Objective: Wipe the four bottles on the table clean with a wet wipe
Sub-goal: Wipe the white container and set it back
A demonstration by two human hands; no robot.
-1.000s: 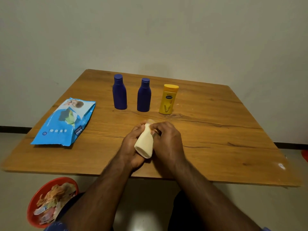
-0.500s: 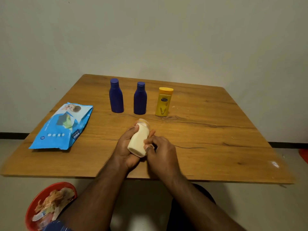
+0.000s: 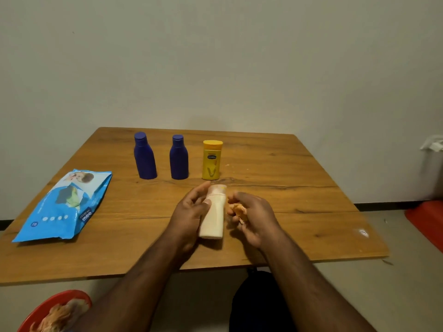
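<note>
1. Left hand (image 3: 189, 212) has its grip on the cream bottle (image 3: 213, 213), thumb across the front and fingers behind, holding it just above the surface (image 3: 299, 188) with the cap tipped away from the person.
2. Right hand (image 3: 254, 216) is curled around a balled wipe (image 3: 237, 210); a small gap now shows between wipe and bottle.
3. A second ago that hand was wrapped over the bottle's neck and side, and half a second ago it was down by the base. Now it has come off to the right, so a rubbing stroke seems to have just ended.
4. By that reading the cream bottle is nearly done or about to be turned for another pass; which of the two cannot be told.
5. Beyond the hands, a yellow bottle (image 3: 211, 160) and two blue bottles, one near it (image 3: 179, 158) and one further left (image 3: 144, 156), stand upright in a row. Whether they are already wiped cannot be told.
6. A blue wipe pack (image 3: 64, 204) lies flat on the left of the surface, well apart from the bottles.
7. A red bin (image 3: 55, 312) holding crumpled scraps sits on the floor at the lower left, a likely place for the spent wipe.
8. The head camera has tipped up since the earlier views, so more wall shows.
</note>
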